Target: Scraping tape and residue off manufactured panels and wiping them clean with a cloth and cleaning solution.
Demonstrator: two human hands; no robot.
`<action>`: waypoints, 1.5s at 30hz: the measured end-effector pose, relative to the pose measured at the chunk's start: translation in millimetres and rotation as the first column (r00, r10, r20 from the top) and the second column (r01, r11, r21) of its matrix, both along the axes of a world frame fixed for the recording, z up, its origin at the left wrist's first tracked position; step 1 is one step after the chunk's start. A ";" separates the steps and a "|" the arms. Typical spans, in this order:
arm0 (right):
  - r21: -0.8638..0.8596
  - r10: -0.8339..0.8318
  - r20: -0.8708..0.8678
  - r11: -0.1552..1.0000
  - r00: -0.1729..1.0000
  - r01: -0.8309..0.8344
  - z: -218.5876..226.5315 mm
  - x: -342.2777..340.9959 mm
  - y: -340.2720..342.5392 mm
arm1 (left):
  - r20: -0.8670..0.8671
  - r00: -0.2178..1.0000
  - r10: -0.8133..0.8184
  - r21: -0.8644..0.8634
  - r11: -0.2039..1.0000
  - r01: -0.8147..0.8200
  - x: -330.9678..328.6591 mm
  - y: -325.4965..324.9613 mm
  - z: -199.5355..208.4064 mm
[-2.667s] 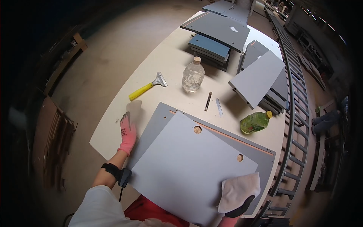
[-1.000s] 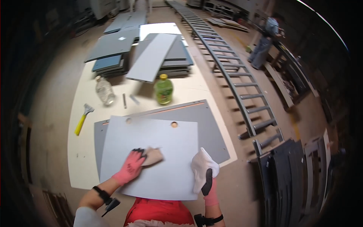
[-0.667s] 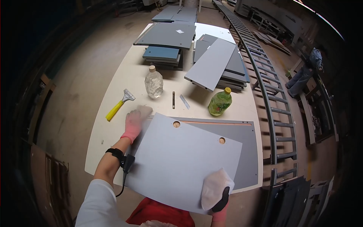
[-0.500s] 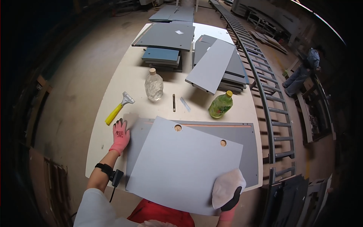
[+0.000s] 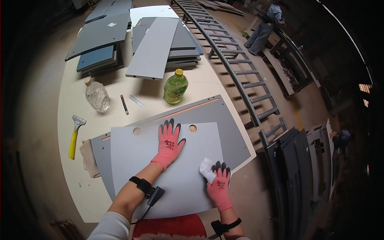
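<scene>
A light grey panel [image 5: 140, 172] with two round holes near its far edge lies over a darker grey panel [image 5: 232, 132]. My left hand [image 5: 169, 145], in a pink glove with black fingertips, rests flat on the light panel between the holes, fingers spread. Near the panel's right edge, my right hand [image 5: 220, 183], gloved alike, presses a white cloth [image 5: 207, 169] against the surface. Part of the cloth is hidden beneath the fingers. A beige rag [image 5: 89, 157] sticks out by the dark panel's left edge.
A yellow-handled scraper [image 5: 75, 138], clear bottle [image 5: 97, 96], green bottle [image 5: 176, 87], dark pen-like stick [image 5: 124, 105] and small blade-like strip [image 5: 137, 101] lie or stand beyond. Stacked panels [image 5: 154, 48] occupy the table's far end. A roller conveyor [image 5: 244, 78] runs alongside; another person [image 5: 266, 30] stands past it.
My left hand has gone from beside the panels onto the light panel. My right hand has moved farther up with the cloth, its back now showing. The light panel lies squarer; my view has swung right.
</scene>
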State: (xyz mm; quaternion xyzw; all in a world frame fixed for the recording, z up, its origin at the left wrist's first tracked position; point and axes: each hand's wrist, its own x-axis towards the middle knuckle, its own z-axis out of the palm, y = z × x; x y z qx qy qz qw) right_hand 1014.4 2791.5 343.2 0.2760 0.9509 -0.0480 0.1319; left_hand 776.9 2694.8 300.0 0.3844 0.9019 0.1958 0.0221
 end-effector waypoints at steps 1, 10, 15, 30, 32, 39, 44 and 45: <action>-0.011 0.100 -0.033 0.995 0.994 -0.101 -12.8 3.1 -4.9 | -0.046 0.999 0.009 -0.045 0.999 -0.011 -8.8 13.7 -14.8; 0.001 -0.017 -0.325 1.000 0.946 0.018 -51.6 -152.5 141.4 | -0.010 0.996 -0.087 -0.182 0.980 0.084 3.4 41.6 8.4; -0.052 0.020 -0.233 0.998 0.972 -0.033 -56.1 -91.0 88.4 | -0.037 0.999 -0.025 -0.226 0.974 0.016 -7.3 27.7 8.7; 0.014 0.161 -0.197 0.987 0.967 -0.162 -46.3 -126.6 80.7 | -0.024 1.000 0.007 -0.218 0.976 -0.012 -8.2 30.2 9.3; -0.028 0.072 -0.196 0.997 0.978 -0.079 -41.1 -160.1 113.7 | -0.017 1.000 -0.004 -0.155 0.988 0.002 -8.4 32.1 9.9; -0.658 -0.469 -0.568 0.752 0.676 -0.031 -55.4 -205.2 148.3 | 0.532 0.791 0.301 0.561 0.575 -0.596 -66.6 34.7 -29.2; -0.858 -0.874 -0.116 -0.151 0.471 -0.491 -17.6 -195.7 149.2 | 0.653 0.751 0.098 0.505 0.683 -0.528 -140.0 66.9 -25.7; -0.897 -0.857 -0.218 -0.013 0.467 -0.442 -10.7 -205.7 141.8 | 0.537 0.841 0.067 0.618 0.648 -0.446 -158.2 64.1 -42.3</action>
